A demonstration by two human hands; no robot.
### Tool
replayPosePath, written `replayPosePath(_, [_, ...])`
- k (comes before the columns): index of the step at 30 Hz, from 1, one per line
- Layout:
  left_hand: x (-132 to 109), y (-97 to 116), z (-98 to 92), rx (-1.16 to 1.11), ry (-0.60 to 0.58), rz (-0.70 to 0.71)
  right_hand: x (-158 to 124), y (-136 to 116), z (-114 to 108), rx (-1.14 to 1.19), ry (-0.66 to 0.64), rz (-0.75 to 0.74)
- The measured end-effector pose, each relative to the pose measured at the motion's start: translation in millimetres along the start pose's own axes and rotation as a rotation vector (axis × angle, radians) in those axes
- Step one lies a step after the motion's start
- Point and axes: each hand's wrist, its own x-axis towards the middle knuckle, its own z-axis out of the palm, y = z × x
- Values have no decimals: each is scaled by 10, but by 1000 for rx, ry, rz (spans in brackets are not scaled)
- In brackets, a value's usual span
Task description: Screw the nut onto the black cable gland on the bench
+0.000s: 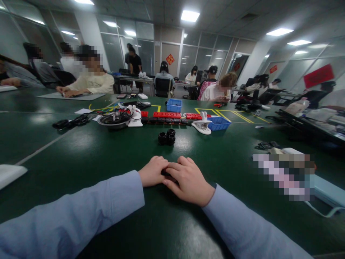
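Observation:
My left hand (153, 172) and my right hand (187, 178) meet low over the green table (121, 223), their fingers curled together. Between them shows a sliver of something dark (167, 174), mostly covered by the fingers, so its kind cannot be told. Both hands appear closed around it. Just beyond my hands stands a tight cluster of glossy black round pieces (167, 137). Farther back lies a row of red blocks with round marks (167, 115), with dark pieces along its near side.
A metal bowl (113, 124) of black cables, white clip-like stands (134, 117) and blue baskets (219, 123) line the table's middle. Black cables (72, 121) lie left. A light blue case (330, 190) is at right. Several people sit around; one person (91, 81) works across the table.

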Motion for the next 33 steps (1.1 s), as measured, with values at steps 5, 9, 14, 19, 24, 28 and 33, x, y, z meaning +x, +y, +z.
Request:
replayPosePath(5, [-4, 5, -6, 11, 4, 8, -15, -51, 23, 18, -28, -21])
replayPosePath(9, [-5, -10, -9, -19, 2, 10, -66, -51, -7, 8, -26, 17])
replayPosePath(14, [-13, -12, -34, -63, -9, 2, -102, 270, 6, -13, -58, 272])
replayPosePath(19, [-21, 14, -67, -70, -35, -6, -106, 606, 139, -4, 21, 568])
replayPosePath(24, [-22, 20, -61, -40, -32, -2, -94, 535, 160, 98, 14, 516])
replayPosePath(28, [-25, 20, -54, -28, -27, 1, -95, 428, 123, 181, 48, 469])
replayPosePath(33, [-28, 24, -50, -48, -14, 7, -101, 300, 99, 304, 111, 361])
